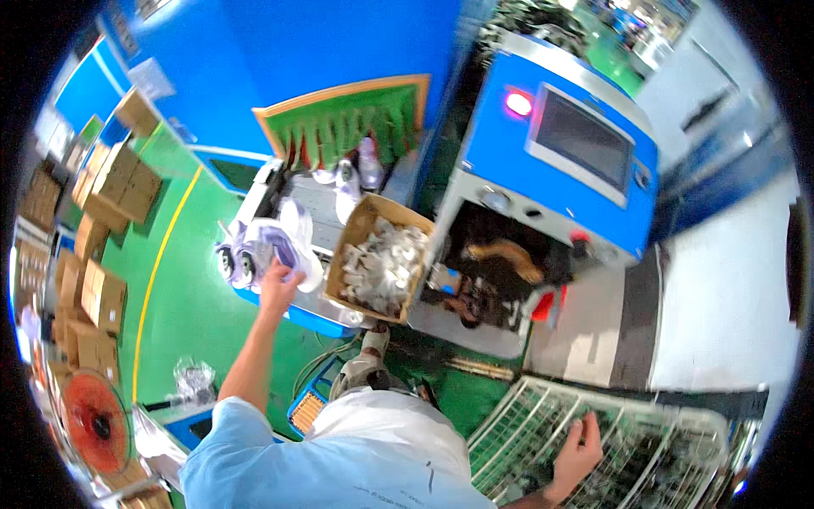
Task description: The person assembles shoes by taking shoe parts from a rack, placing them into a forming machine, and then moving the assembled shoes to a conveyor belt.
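At the end of a conveyor, my left hand (pixel 278 288) is closed on the edge of a lavender and white shoe (pixel 288 248). Pressed close beside it are more pale shoes (pixel 246 261) with dark round marks. My right hand (pixel 578 450) is above a white wire rack (pixel 543 392), its fingers loosely bent and apart, with nothing seen in them. Just right of the shoes, a cardboard box (pixel 337 273) holds many small whitish pieces. Further along the belt, white shoes (pixel 347 191) come out from under a green strip curtain (pixel 356 119).
A blue and white machine (pixel 500 127) with a screen and a lit red lamp stands at right, its dark opening facing me. A blue stool (pixel 309 405) is by my legs. Cartons (pixel 127 182) and an orange-red fan (pixel 95 422) stand on the left.
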